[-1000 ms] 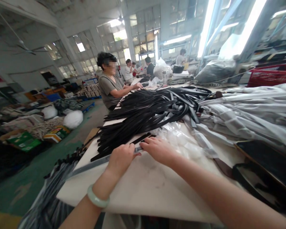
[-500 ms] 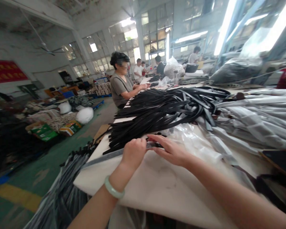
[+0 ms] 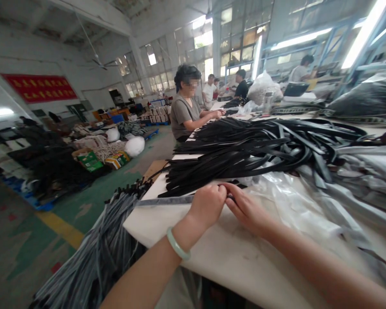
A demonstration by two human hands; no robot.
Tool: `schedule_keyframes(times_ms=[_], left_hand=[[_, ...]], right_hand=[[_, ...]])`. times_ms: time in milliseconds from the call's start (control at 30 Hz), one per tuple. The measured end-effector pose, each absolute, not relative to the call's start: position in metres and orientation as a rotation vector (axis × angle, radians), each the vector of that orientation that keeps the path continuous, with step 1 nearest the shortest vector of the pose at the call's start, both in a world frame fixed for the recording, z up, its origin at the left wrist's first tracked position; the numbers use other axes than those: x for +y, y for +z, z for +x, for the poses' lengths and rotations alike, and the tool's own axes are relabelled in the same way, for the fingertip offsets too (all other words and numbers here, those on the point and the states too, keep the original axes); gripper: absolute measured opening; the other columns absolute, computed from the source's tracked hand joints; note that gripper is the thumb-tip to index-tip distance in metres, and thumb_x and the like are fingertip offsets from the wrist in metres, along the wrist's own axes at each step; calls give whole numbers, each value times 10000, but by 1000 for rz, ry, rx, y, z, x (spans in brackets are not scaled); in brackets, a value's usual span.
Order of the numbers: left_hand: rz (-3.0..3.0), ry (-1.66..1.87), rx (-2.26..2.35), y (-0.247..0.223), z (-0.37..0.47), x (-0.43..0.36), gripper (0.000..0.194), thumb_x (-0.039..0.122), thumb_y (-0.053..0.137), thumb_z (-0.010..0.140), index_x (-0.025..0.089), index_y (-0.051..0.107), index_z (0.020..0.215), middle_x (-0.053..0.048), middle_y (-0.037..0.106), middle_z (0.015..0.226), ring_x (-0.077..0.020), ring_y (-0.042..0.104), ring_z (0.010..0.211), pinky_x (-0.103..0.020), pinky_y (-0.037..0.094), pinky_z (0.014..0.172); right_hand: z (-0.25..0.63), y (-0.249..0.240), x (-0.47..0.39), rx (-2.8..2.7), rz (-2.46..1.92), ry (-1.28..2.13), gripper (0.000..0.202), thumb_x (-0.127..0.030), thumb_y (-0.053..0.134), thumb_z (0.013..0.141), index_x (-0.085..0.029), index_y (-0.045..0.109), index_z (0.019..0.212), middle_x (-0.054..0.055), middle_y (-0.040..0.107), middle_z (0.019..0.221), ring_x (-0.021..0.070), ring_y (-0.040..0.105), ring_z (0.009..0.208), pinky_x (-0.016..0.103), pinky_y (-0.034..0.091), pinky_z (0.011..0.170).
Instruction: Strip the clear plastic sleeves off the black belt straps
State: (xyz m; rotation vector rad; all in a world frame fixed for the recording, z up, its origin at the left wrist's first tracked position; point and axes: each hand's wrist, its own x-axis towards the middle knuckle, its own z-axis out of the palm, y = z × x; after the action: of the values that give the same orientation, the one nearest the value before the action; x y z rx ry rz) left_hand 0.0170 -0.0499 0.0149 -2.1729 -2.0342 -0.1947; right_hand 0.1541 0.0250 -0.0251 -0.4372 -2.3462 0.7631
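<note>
My left hand (image 3: 208, 204), with a pale green bangle (image 3: 177, 243) on its wrist, is a fist around a strap (image 3: 164, 201). The strap looks grey, perhaps from a clear sleeve, and runs left from the fist along the table. Pressed against that fist, my right hand (image 3: 247, 209) has its fingers and thumb closed on a dark end of the strap; most of that end is hidden. Just beyond both hands lies a thick pile of black straps (image 3: 228, 150) on the white table (image 3: 218, 253).
Crumpled clear plastic (image 3: 276, 193) lies right of my hands, near sleeved straps (image 3: 354, 206). A bundle of grey sleeved straps (image 3: 96, 240) hangs off the table's left edge. Across the table a co-worker (image 3: 188, 107) handles something small. Cartons (image 3: 88, 159) stand on the floor.
The view has swung left, so everything sits further right. My right hand's fingers, stretched out before, have closed in against my left fist.
</note>
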Motion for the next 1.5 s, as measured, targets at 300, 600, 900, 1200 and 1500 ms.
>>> schedule_keyframes(times_ms=[300,600,900,1200,1500], left_hand=[[-1960,-317,-2252,3,-70,-117,286,289,607,850,203,554,1117,-65,637,1108,-219,561,1070,-349,438,946],[-1820,-297,-2228,21,-132,-143,280,317,368,937,190,617,939,-95,670,963,-255,619,922,-331,464,788],[-1784,-70,-2225,36,-149,-119,342,368,334,927,205,633,894,-78,677,894,-237,635,834,-298,447,679],[-2061,-126,-2241,29,-134,-109,378,499,391,912,220,633,830,-53,694,878,-235,648,854,-311,463,746],[-1742,-445,-2551,21,-195,-166,383,505,486,833,222,655,1027,-53,724,1007,-251,671,920,-310,509,804]], right_hand=[[163,-26,50,-1985,-630,962,336,-378,503,883,-193,538,1160,15,512,778,149,511,628,272,443,568],[160,-17,44,-1609,-657,1818,422,-365,592,793,-200,589,1182,78,580,1086,79,484,570,198,337,427],[172,-13,53,-2147,-630,1718,531,-422,655,809,-233,552,1294,22,640,933,94,536,612,166,373,466],[162,-20,54,-2246,-792,1317,382,-436,487,910,-162,601,669,-41,473,550,78,403,481,188,292,448],[159,-23,54,-1885,-1038,1566,446,-586,492,858,-184,464,668,-61,409,529,56,302,413,179,193,369]])
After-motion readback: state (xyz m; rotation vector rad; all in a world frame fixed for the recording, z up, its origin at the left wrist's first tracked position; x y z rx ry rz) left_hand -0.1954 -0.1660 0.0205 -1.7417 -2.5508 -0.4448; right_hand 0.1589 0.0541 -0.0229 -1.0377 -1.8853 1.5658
